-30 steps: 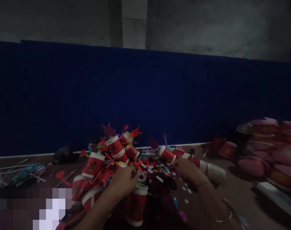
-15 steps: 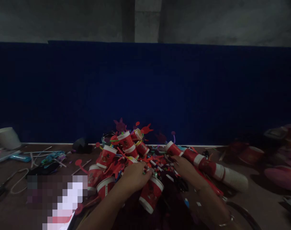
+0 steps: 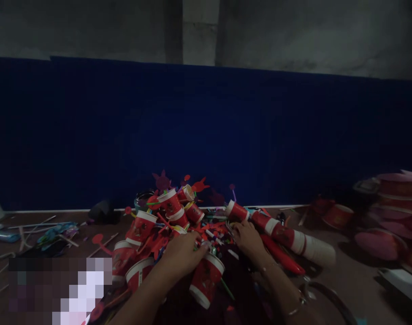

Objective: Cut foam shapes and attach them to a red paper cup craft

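Note:
My left hand [image 3: 181, 253] is closed at the upper rim of a red paper cup [image 3: 206, 280] with a white rim, which tilts in front of me. Small shiny bits show by its thumb; whether they are in the grip I cannot tell. Over the pile, my right hand [image 3: 247, 239] has its fingers curled together around something thin and dark, too small to name. Beneath both hands lie red cut-out scraps [image 3: 217, 229]. More red cups [image 3: 141, 227] are heaped to the left, some with coloured stems and a rabbit-shaped cut-out [image 3: 162, 180] sticking out.
A row of nested red cups [image 3: 284, 234] lies to the right, beside a long red object [image 3: 283, 256]. Further right stand stacked red cups [image 3: 395, 189]. Loose sticks and blue pieces [image 3: 58, 232] lie at left. A blue wall panel [image 3: 206, 135] closes off the back.
The view has swung slightly right. My right hand has curled its fingers around a thin item; black-handled scissors that lay below it no longer show. The left hand stays at the cup.

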`<state>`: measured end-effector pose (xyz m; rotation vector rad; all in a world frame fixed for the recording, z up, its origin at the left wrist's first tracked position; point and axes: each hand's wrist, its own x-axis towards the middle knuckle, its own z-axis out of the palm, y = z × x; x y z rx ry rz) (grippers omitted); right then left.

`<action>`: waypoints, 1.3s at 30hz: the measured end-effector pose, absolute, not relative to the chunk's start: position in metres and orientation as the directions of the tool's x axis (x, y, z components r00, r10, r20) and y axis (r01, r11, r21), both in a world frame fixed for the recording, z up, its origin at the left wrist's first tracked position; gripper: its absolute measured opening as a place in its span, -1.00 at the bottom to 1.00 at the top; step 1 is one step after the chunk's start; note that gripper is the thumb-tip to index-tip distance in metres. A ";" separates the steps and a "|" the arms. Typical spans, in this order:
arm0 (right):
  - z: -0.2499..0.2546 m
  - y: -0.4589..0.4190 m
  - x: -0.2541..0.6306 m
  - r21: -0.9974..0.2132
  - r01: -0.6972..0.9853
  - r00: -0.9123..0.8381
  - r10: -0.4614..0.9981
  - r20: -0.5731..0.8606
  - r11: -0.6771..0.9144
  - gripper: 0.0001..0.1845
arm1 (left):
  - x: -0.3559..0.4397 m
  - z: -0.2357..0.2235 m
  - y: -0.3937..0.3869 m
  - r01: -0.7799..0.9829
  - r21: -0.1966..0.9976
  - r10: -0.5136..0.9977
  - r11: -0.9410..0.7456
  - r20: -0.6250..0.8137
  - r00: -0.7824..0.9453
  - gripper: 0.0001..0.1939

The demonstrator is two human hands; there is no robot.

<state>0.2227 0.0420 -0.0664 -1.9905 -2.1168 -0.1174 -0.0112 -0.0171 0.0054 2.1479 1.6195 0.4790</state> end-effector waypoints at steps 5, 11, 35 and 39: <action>-0.065 0.037 0.220 -0.143 0.988 -0.026 0.966 0.257 0.065 -0.74 | -0.012 0.004 -0.016 0.809 0.526 0.960 -0.262 0.052 0.276 -0.66; -0.055 0.040 0.218 -0.337 0.940 0.037 0.962 0.272 0.059 -0.79 | -0.012 0.005 -0.015 0.803 0.534 0.960 -0.266 0.070 0.271 -0.71; 0.019 -0.006 0.190 -0.912 0.197 -0.380 0.886 0.267 0.359 -0.79 | 0.000 0.011 -0.011 0.332 0.835 0.899 -0.438 0.409 0.157 -0.53; 0.022 -0.009 0.189 -0.906 0.203 -0.420 0.869 0.263 0.372 -0.84 | 0.000 0.010 -0.010 0.188 0.891 0.908 -0.414 0.390 0.153 -0.54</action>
